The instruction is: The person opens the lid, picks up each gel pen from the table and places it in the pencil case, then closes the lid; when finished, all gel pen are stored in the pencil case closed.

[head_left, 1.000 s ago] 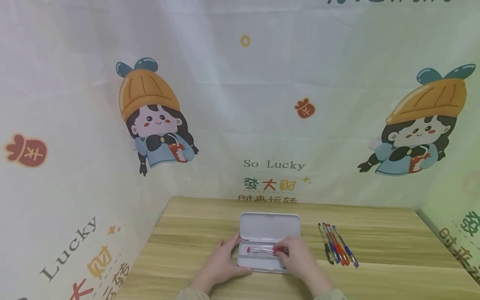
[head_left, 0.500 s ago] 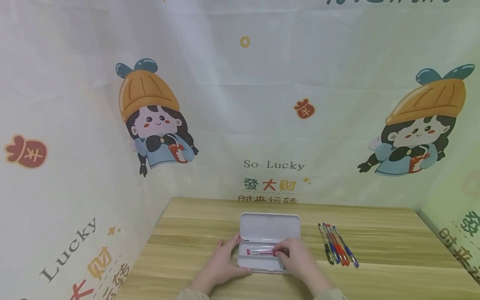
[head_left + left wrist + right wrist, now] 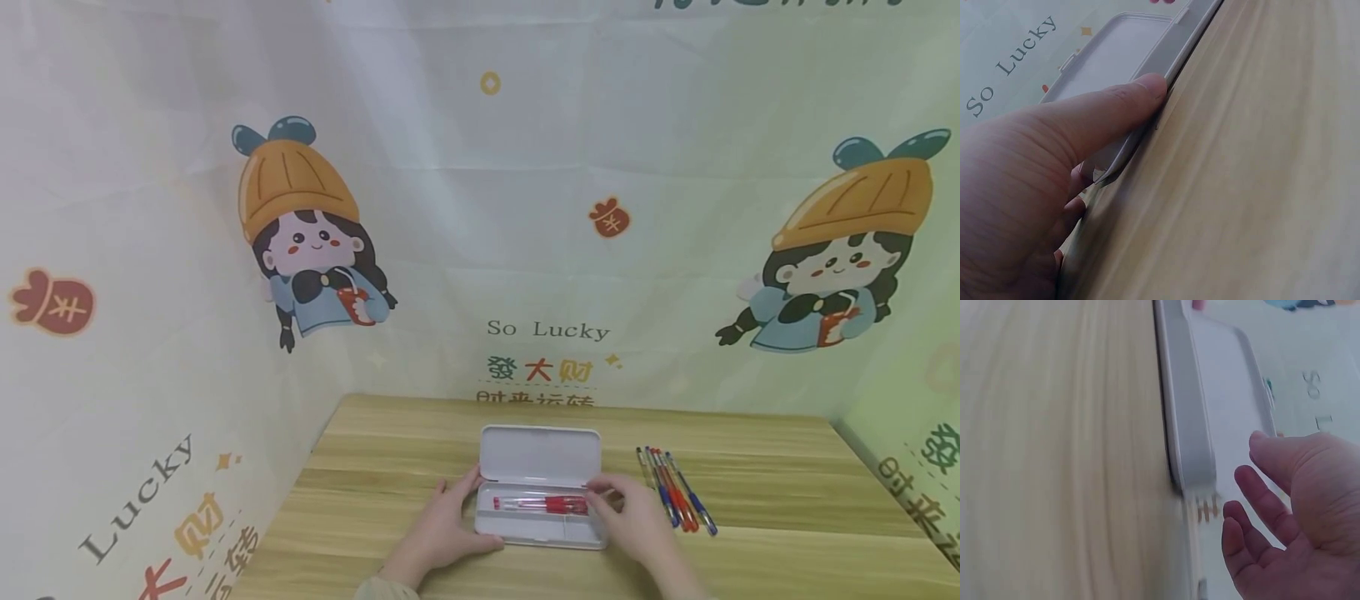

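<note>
A white pencil case (image 3: 540, 457) stands on the wooden table with its lid up. Red pens (image 3: 564, 504) lie lengthwise in its back compartment, red grips to the right. My left hand (image 3: 441, 527) holds the case by its left end. In the left wrist view the thumb (image 3: 1147, 87) presses the front edge of the case while the other fingers are low at its end. My right hand (image 3: 636, 518) is at the right end of the case. The right wrist view shows its fingers (image 3: 1260, 500) loosely bent, apart from the case wall (image 3: 1191, 425), with nothing between them.
Several pens (image 3: 678, 500) with blue and red grips lie side by side to the right of the case, partly behind my right hand. A printed cloth (image 3: 450, 208) hangs behind the table (image 3: 375, 450) and along its sides.
My right hand has let go of the red pen in the case and moved right, uncovering the red grips. It now hides part of the loose pens. The left hand and case have not moved.
</note>
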{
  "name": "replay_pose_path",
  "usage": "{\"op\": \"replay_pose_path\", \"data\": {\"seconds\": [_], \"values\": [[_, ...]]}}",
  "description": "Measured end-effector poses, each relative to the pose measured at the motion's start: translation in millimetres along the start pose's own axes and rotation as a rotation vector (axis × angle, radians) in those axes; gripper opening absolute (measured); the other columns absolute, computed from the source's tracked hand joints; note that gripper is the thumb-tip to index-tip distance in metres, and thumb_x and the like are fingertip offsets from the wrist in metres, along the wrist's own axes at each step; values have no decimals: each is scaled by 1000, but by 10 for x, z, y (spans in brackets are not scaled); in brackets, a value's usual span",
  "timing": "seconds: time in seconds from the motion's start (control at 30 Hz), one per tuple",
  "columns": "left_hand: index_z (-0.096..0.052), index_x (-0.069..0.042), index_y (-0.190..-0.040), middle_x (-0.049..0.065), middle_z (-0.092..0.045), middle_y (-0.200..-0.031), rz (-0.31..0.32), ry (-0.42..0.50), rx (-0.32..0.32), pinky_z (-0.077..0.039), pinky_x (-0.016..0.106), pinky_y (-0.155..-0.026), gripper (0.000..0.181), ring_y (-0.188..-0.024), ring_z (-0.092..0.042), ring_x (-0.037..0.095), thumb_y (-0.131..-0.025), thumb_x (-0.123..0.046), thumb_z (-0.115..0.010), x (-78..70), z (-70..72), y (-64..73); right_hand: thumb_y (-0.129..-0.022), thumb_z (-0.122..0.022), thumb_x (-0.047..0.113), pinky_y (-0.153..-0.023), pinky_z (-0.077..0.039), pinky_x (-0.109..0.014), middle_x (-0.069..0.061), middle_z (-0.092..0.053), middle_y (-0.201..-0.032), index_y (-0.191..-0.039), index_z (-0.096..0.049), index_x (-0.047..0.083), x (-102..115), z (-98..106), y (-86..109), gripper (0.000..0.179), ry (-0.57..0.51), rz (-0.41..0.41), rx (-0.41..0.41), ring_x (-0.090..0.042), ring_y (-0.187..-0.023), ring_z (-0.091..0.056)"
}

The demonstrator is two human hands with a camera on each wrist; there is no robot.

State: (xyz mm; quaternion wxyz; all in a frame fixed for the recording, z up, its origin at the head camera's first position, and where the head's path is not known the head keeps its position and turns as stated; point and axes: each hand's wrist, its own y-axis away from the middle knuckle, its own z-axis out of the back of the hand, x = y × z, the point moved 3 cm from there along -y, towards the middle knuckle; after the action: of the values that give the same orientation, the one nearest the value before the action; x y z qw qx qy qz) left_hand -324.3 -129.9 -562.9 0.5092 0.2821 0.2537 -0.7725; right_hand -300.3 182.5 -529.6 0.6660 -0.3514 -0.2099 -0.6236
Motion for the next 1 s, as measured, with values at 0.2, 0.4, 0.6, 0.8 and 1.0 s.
{"op": "replay_pose_path", "data": {"seconds": [0.2,0.4,0.6,0.8,1.0], "values": [[-33,-10,-173,8,-56,-169,20,5,-2,-15,76,-137,127,-163,-28,59,-74,-53,-99,-6,32,7,-102,-80,21,-80,-61,-24,-7,-82,-113,-115,-82,10,-181,206,22,17,2,-34,-96,-14,-93,-75],[-32,-12,-174,6,-54,-170,29,-8,2,-16,78,-135,129,-163,-27,62,-73,-55,-99,8,14,7,-101,-79,19,-86,-62,-39,-14,-79,-112,-121,-80,5,-300,361,73,24,60,-31,-160,-24,-98,-71],[-32,-7,-173,8,-56,-168,16,1,3,-14,76,-136,128,-163,-29,59,-74,-53,-99,-4,-4,4,-103,-75,18,-86,-64,-49,-29,-74,-123,-128,-77,0,-457,525,98,31,75,-76,-185,-39,-107,-73],[-33,-5,-173,10,-57,-168,8,2,4,-13,75,-137,127,-164,-30,58,-74,-51,-99,-34,10,16,-104,-72,18,-81,-62,-46,-33,-72,-126,-133,-73,-3,-612,664,114,36,96,-157,-215,-45,-108,-71],[-32,-7,-173,9,-56,-168,19,8,6,-13,76,-137,127,-164,-29,58,-74,-52,-99,-19,2,6,-106,-69,22,-114,-46,-79,-42,-60,-146,-146,-62,-4,-707,702,118,49,151,-214,-155,-65,-136,-54]]}}
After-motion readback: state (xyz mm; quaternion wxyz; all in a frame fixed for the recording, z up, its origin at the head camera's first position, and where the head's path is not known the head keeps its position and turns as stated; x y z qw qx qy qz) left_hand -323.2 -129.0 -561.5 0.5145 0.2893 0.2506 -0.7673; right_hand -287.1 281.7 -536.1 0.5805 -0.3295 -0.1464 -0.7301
